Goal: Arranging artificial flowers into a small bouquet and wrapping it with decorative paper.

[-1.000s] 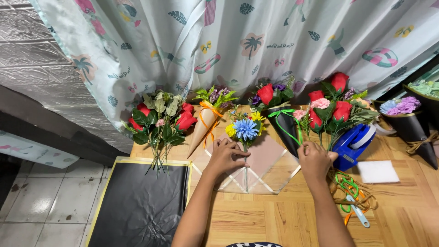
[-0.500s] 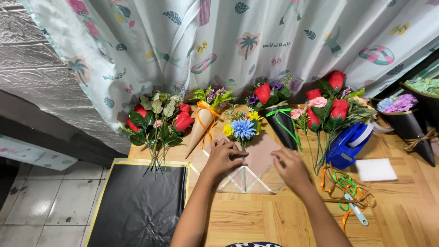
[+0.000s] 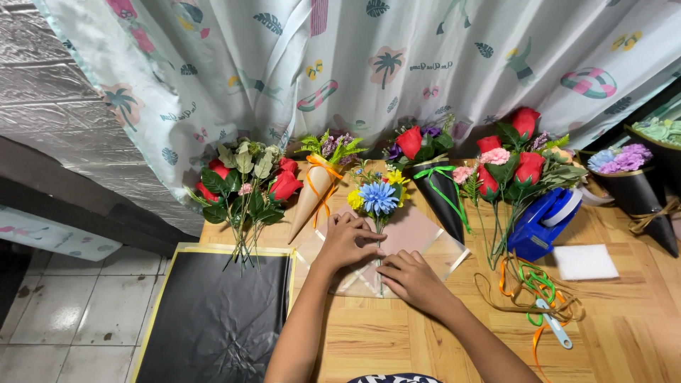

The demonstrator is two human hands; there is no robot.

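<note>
Two hands meet at the middle of the wooden surface [image 3: 624, 333], both pressing on a pale pink wrapping sheet with a clear film edge [image 3: 418, 234]. The right hand [image 3: 413, 279] lies nearest, fingers bent, pinning the lower fold of the sheet without closing round anything. The left hand [image 3: 346, 240] sits just beyond it, fingers curled over the fold and touching the stem of a small posy with a blue daisy-like bloom and yellow flowers [image 3: 377, 197]. The posy lies flat on the sheet, its head pointing away from the person, its stem running down between the hands. A second ago the right hand was off to the side by the red roses; it has since come in onto the sheet, while the left has stayed put.
</note>
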